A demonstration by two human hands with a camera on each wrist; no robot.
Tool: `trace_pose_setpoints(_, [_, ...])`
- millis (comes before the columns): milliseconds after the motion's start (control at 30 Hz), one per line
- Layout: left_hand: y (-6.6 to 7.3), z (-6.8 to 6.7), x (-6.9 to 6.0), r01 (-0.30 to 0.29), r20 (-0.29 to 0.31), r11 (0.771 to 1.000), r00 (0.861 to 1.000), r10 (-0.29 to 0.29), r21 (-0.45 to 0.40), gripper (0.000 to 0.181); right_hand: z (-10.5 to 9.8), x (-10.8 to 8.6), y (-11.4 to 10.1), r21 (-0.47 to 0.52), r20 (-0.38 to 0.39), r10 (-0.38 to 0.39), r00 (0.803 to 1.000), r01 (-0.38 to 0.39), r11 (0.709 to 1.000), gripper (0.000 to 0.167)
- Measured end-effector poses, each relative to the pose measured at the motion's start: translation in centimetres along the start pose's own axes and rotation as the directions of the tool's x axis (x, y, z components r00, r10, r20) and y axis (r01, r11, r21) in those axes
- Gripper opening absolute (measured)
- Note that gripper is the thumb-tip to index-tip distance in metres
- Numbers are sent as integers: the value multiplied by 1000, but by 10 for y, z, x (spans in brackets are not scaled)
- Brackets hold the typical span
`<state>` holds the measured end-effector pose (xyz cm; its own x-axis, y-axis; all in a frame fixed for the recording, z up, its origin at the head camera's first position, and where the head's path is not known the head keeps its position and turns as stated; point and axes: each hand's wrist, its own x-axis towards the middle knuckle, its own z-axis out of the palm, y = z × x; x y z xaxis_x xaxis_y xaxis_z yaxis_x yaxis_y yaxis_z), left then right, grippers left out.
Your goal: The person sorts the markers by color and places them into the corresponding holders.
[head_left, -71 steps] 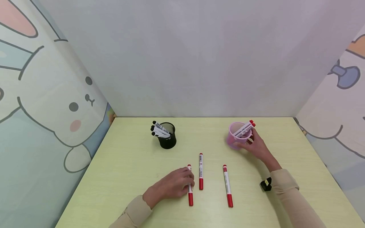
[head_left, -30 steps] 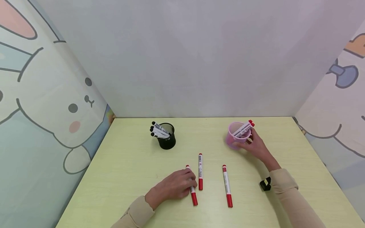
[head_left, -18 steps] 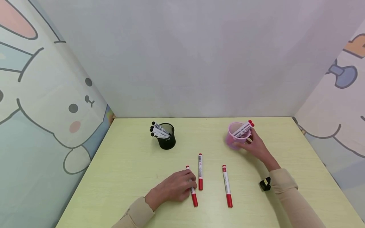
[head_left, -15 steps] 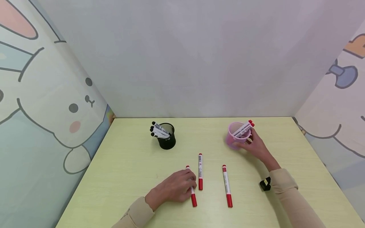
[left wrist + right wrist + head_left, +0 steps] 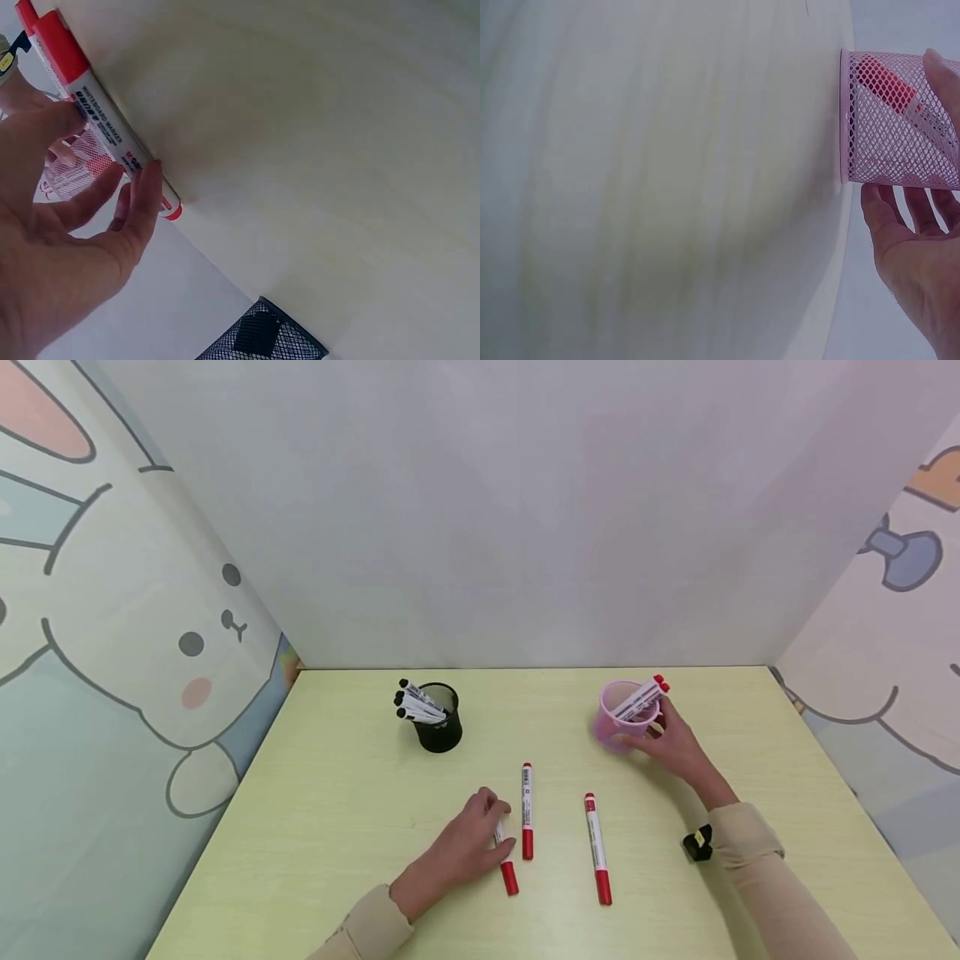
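Note:
My left hand (image 5: 461, 847) pinches a white marker with a red cap (image 5: 510, 878) at the front middle of the table. In the left wrist view the thumb touches this marker (image 5: 112, 127) near its cap, and fingertips meet it toward the other end. My right hand (image 5: 678, 747) grips a pink mesh pen cup (image 5: 609, 731) from its right side, thumb in front. Red-tipped markers (image 5: 639, 700) lean inside that cup, which stands on the table. Two more red-capped markers lie to the right of my left hand, one close by (image 5: 527, 810) and one farther off (image 5: 597, 850).
A black mesh pen cup (image 5: 441, 735) holding several black-tipped markers (image 5: 422, 703) stands at the back left of the pale wooden table (image 5: 330, 793). A grey-white back wall (image 5: 525, 527) rises behind the table. A small black device (image 5: 699, 843) sits at my right wrist.
My left hand has shifted a little up and its fingers reach farther along the marker, with thumb and fingers more spread. The marker has turned slightly since the earliest frame. My right hand stays put.

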<state>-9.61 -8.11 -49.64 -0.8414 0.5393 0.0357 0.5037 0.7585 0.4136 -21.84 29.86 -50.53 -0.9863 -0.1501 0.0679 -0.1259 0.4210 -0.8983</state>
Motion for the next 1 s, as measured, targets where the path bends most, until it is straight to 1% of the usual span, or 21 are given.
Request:
trace_pose_setpoints(100, [7, 0, 1, 82, -4, 996, 997, -82, -47, 51, 0, 0, 0, -4, -1, 2, 1000, -2, 1000, 102])
trace_pose_setpoints(233, [15, 2, 1, 158, -35, 983, 986, -162, -89, 58, 0, 0, 1, -4, 1, 0, 1000, 0, 1000, 102])
trace_pose_setpoints(400, [21, 7, 1, 216, -92, 966, 969, -230, -139, 62, 0, 0, 1, 3, -2, -3, 1000, 3, 1000, 101])
trace_pose_setpoints(533, [23, 10, 3, 265, -113, 949, 952, -286, -169, 66, 1, 0, 1, 13, -6, -3, 1000, 3, 1000, 101])
trace_pose_setpoints(633, [26, 11, 4, 299, -115, 935, 939, -324, -188, 71, 1, 1, 2, 15, -7, -3, 1000, 3, 1000, 100])
trace_pose_setpoints(733, [28, 11, 5, 346, -105, 916, 922, -371, -201, 73, 1, 1, 2, 14, -9, -5, 1000, 5, 1000, 100])
trace_pose_setpoints(867, [29, 11, 7, 404, -82, 890, 900, -428, -211, 66, 1, 1, 2, 7, -7, 2, 1000, -1, 1000, 100])
trace_pose_setpoints(933, [29, 11, 7, 418, -77, 882, 893, -443, -217, 61, 1, 1, 1, 4, -6, 5, 1000, -5, 1000, 101])
trace_pose_setpoints(1000, [29, 12, 7, 426, -75, 879, 890, -449, -213, 58, 1, 1, 1, 2, -6, 7, 1000, -7, 1000, 101])
